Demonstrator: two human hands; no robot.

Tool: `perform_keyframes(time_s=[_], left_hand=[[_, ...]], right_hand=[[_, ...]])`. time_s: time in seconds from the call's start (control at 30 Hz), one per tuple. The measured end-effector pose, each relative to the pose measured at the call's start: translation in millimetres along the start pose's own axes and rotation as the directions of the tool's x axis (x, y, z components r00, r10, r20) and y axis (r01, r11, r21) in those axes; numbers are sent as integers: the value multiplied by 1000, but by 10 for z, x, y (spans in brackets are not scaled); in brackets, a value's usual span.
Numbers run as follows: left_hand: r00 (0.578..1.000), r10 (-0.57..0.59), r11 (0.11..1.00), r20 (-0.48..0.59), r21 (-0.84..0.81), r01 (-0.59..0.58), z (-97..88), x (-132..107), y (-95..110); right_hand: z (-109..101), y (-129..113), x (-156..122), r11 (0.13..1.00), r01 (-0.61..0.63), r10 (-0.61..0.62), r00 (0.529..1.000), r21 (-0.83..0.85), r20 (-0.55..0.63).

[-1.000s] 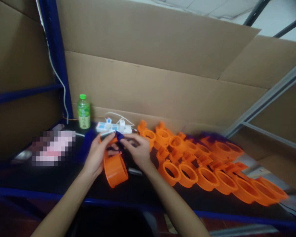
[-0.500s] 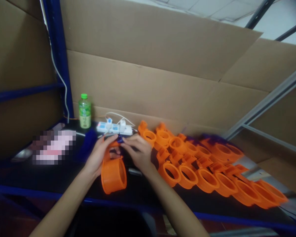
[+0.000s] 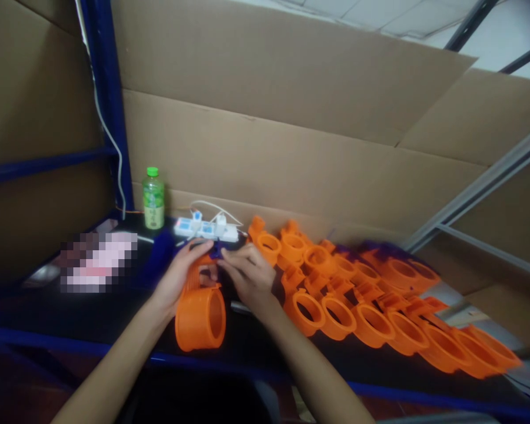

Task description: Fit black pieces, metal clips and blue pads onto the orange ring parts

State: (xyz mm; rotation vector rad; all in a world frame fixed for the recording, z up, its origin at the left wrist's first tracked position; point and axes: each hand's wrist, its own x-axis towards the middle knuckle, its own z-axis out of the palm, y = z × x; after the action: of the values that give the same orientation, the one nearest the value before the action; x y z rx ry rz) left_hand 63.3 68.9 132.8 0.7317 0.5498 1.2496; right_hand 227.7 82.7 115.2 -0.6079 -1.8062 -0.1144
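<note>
At the far left, about nine o'clock from the hands, we see a blurred pale patch lying on the dark tabletop (image 3: pixel 70 315). A blue shelf post (image 3: pixel 103 88) rises behind it with a white cable running down it. At eleven o'clock from the hands a green-capped bottle (image 3: pixel 152 199) stands upright against the cardboard wall (image 3: pixel 291 147). A white power strip (image 3: pixel 206 229) lies just beside it, at twelve o'clock from the hands.

The left hand (image 3: pixel 181 280) is closed around the narrow upper end of an orange cylinder part (image 3: pixel 201 318). The wide body of the part hangs below the hand at six o'clock, its open mouth turned to three o'clock, near the front edge of the tabletop. We cannot tell whether it rests on the surface.

The right hand (image 3: pixel 247 277) meets the left at the top of the part. Its fingertips are pinched together on a small dark-blue piece (image 3: pixel 215 252), which touches the orange neck. The two hands are touching there.

From three o'clock onward, the orange rings (image 3: pixel 371 312) lie in close rows, mouths up. They stretch away to the right end of the tabletop, where the picture blurs.
</note>
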Motion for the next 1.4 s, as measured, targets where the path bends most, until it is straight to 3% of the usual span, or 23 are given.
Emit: perform_keyframes(time_s=[0.17, 0.5, 0.67, 0.8, 0.97, 1.07, 1.2, 1.4], left_hand=[[1000, 4, 1000, -21, -4, -4, -8, 10, 3], [997, 79, 993, -23, 94, -77, 13, -58, -7], [998, 57, 998, -8, -4, -57, 1, -41, 31], [998, 52, 998, -17, -45, -53, 3, -15, 1], [997, 62, 993, -48, 105, -56, -31, 2, -21], [995, 88, 977, -40, 199, -78, -93, 39, -10], [962, 255, 904, -98, 377, -202, -183, 94, 11], [980, 197, 860, -1, 479, -173, -211, 57, 128]], right_hand=[[22, 4, -31, 998, 45, -44, 999, -32, 15], [77, -72, -93, 1000, 18, -18, 1000, -17, -19], [48, -63, -33, 999, 43, -43, 998, -8, 48], [42, -29, 32, 1000, -13, 13, 1000, -22, 2], [80, -33, 42, 992, -125, 124, 992, 36, 25], [76, -65, 39, 995, -88, 88, 996, 53, 6], [32, -98, 54, 1000, -6, 5, 1000, -25, -8], [21, -116, 94, 997, 4, -3, 1000, -72, 7]])
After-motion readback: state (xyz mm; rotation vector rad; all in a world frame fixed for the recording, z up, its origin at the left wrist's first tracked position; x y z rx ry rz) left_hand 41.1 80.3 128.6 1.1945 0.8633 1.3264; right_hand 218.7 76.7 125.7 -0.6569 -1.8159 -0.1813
